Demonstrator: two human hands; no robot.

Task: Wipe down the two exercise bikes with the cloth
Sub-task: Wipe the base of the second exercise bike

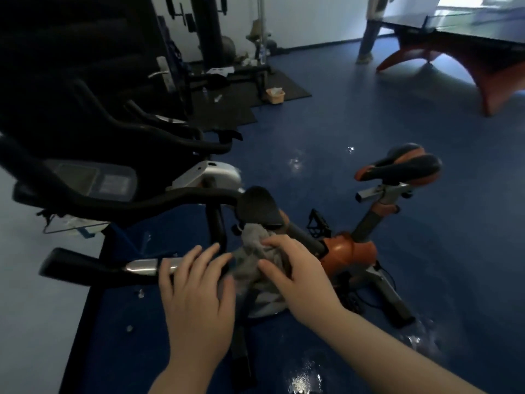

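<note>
Cloth (257, 260), grey and crumpled, hangs bunched over the frame of the near bike, just under its black pad and between your two hands. Your right hand (295, 268) holds it: the fingers lie curled over the top of the bundle, and the thumb presses in on its left side, so the grip is closed round the fabric. Your left hand (196, 291) is spread flat, fingers straight and slightly apart, fingertips resting on the handlebar (142, 267) where the chrome sleeve meets the black grip; its thumb touches the edge of the cloth, but it grasps nothing.

The orange exercise bike (349, 251) stands on the blue floor (369, 123) to the right of your hands, its orange and black saddle (403, 166) raised on a slanted post and a black pedal (319, 224) just left of its orange housing. The black exercise bike (119, 177) fills the left half of the view, its curved handlebars and grey console above your left hand. Wet patches shine on the floor near the saddle and along the bottom edge.

At the far right corner stands a table tennis table (468, 44) on red legs, with another person's legs (368, 38) beside it. A black weight machine (207, 32) rises at the far wall, on a dark mat.
</note>
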